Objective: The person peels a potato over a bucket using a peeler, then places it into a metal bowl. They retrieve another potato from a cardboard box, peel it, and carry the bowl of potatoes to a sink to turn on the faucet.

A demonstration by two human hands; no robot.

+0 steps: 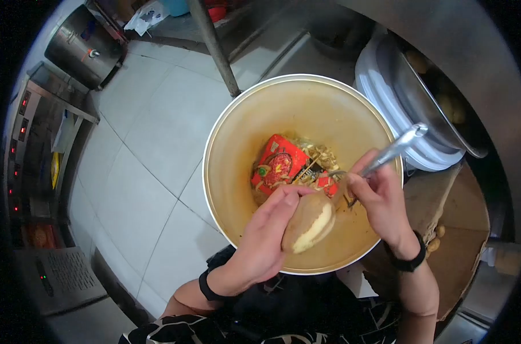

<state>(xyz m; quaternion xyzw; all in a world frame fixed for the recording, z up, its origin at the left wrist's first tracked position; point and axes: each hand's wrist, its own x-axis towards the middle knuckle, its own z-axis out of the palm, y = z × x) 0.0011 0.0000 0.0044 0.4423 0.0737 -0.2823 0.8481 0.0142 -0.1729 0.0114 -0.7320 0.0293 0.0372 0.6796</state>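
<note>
My left hand (266,235) is wrapped round a potato (309,226), whose brown skin has a pale peeled strip along one side. In my right hand (381,198) is a peeler (399,148), its metal handle pointing up and to the right. The peeler's working end is partly hidden by my fingers and sits just right of the potato. Both hands are over a large round bin (213,166) with a yellowish inside. Down in the bin lie a red printed packet (280,159) and a heap of peelings (325,156).
A cardboard box (464,241) with several potatoes (434,244) stands at the right. Behind it are white tubs (375,74) and a steel bowl (430,94). A metal table leg (213,46) rises beyond the bin. Left are tiled floor (140,120) and a steel pot (82,49) with a tap.
</note>
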